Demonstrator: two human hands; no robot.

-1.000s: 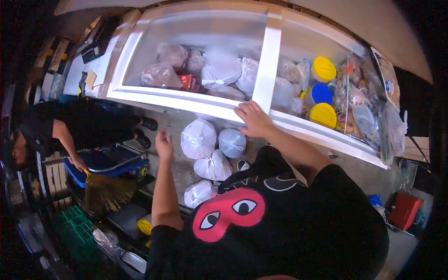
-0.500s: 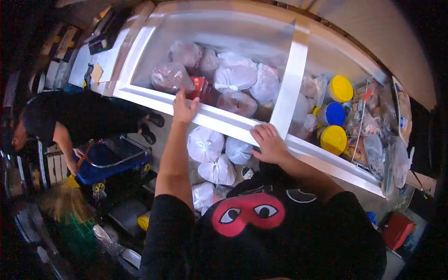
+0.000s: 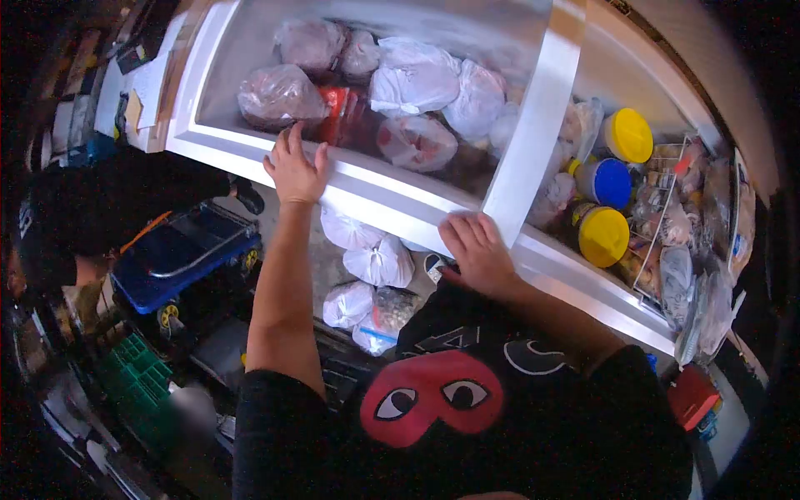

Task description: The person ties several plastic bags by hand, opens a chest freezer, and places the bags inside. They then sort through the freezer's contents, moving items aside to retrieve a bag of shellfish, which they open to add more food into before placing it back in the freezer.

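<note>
A white chest freezer point(image 3: 392, 204) stands before me with its front rim under both hands. My left hand point(image 3: 297, 165) rests on the rim with fingers spread toward the inside, near a clear bag of brownish food point(image 3: 282, 96) and a red package point(image 3: 335, 112). Further right, my right hand point(image 3: 477, 250) lies flat over the rim beside the white crossbar point(image 3: 537, 117). Neither hand holds anything. Inside lie white plastic bags point(image 3: 414, 77) and a bag with red marks point(image 3: 417, 142).
Right of the crossbar are tubs with yellow lids point(image 3: 603, 237), a blue-lidded tub point(image 3: 612, 183) and a wire basket point(image 3: 662, 225) of bagged food. Tied white bags point(image 3: 379, 262) lie on the floor. Left are a blue cart point(image 3: 179, 258), a green crate point(image 3: 137, 375) and a person point(image 3: 108, 204).
My view has shifted, so the freezer sits higher in it. Both hands stay on the rim. The person at left has moved lower, and the broom bristles no longer show.
</note>
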